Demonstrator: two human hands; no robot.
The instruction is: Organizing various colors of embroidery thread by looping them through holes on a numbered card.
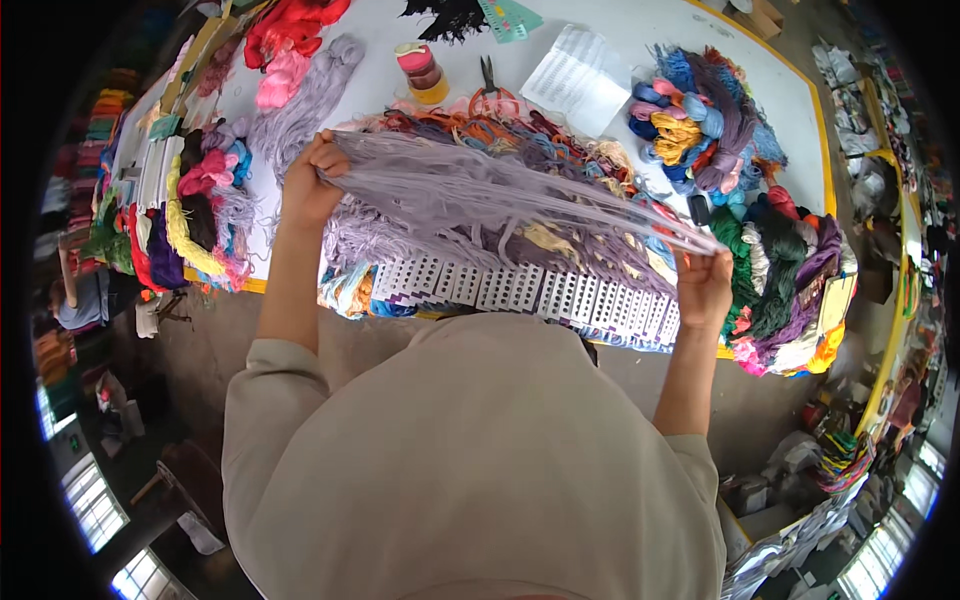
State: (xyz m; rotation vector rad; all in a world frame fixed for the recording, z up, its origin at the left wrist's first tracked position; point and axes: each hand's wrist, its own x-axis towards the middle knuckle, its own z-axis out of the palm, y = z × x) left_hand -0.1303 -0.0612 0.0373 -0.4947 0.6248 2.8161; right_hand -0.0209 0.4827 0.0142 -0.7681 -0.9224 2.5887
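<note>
A bundle of pale lilac thread is stretched across in front of me between both hands. My left hand is closed around its left end, where the strands fan out wide. At the other end the strands narrow to a thin bunch, and my right hand grips them, fingers pressed together. Beneath the stretched thread, a row of white punched cards hung with purple and multicoloured threads lies along the table's near edge. The thread partly hides a heap of mixed thread behind it.
Red-handled scissors, a stacked pink-and-yellow jar and a printed sheet lie farther back on the white table. Coloured skeins are piled at right. Dark green hanks and yellow yarn hang over the table's edges.
</note>
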